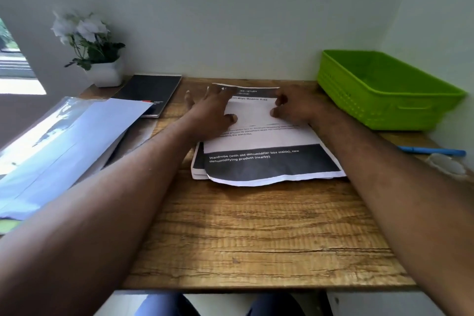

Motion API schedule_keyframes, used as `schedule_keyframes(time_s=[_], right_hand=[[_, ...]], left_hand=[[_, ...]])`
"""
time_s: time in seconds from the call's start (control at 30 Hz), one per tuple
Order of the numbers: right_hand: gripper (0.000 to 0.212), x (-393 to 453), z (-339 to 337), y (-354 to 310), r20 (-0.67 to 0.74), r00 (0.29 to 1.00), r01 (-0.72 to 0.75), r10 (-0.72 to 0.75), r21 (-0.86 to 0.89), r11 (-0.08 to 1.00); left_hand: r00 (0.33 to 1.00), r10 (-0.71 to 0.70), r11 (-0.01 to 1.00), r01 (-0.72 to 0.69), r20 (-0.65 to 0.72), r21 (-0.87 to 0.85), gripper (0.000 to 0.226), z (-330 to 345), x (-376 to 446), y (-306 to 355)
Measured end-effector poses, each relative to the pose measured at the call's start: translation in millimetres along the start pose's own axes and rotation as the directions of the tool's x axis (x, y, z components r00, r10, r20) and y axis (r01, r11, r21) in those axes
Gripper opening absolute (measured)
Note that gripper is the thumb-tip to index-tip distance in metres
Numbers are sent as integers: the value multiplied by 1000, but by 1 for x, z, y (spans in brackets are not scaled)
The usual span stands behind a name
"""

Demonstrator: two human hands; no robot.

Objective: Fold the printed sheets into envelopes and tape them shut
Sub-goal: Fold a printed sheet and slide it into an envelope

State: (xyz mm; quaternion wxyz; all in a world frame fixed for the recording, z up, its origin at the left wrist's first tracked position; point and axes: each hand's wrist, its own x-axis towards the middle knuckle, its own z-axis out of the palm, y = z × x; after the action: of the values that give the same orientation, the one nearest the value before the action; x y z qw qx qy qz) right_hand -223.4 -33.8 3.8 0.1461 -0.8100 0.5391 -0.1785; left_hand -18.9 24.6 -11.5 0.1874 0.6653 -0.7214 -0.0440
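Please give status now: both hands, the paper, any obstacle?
Left hand flat on top sheet, right hand pinching its far part. Sheet not yet folded, lying on the stack. Nothing in the way.

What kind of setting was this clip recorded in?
Probably a small home study desk in a wall corner: a wood-grain desk carrying a stack of printed sheets, a black notebook, a blue pen, and a potted white-flowered plant.

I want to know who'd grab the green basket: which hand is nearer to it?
Right. The right hand rests on the printed sheets just left of the green basket; the left hand lies farther left.
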Motion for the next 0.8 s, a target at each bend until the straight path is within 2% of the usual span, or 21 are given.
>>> schedule_keyframes(time_s=[0.07,0.1,0.2,0.27,0.33,0.4,0.47,0.5,0.57,0.63,0.73,0.8], right_hand=[[41,-1,1,0,-22,1000,18,-18,18,1000],[43,-1,0,-1,-80,996,40,-38,25,999],[24,-2,-4,-8,-334,936,134,-106,63,989],[16,-8,-5,-15,-439,883,212,-165,59,976],[18,-16,-3,-21,-443,868,235,-225,-32,971],[12,-22,0,-24,-326,911,190,-252,-211,959],[12,-27,4,-22,-204,945,177,-258,-345,922],[15,-28,6,-20,-135,959,193,-249,-330,924],[22,-25,8,-17,6,980,195,-197,-188,963],[30,-24,6,-15,77,982,179,-171,-126,976],[30,-23,3,-16,98,980,190,-174,-183,965],[22,-22,3,-18,73,982,188,-177,-201,961]], left_hand=[[985,77,996,-82,-156,-29,66,-3,-1,-1],[965,106,993,-116,-241,-29,64,-4,0,-1],[892,125,987,-157,-434,-39,48,-8,-1,-3],[860,127,987,-160,-494,-25,36,-11,-3,-5],[879,108,993,-118,-465,9,32,-12,-6,-6],[928,70,997,-57,-365,47,35,-12,-8,-4],[980,21,998,-8,-198,66,40,-11,-10,0],[993,-4,997,12,-117,72,40,-10,-11,2],[999,-39,995,41,-19,96,37,-8,-12,6],[999,-28,980,30,-17,195,35,-5,-9,8],[996,60,910,-26,-69,413,40,5,-1,17],[995,87,917,-57,-56,396,43,13,5,23]])
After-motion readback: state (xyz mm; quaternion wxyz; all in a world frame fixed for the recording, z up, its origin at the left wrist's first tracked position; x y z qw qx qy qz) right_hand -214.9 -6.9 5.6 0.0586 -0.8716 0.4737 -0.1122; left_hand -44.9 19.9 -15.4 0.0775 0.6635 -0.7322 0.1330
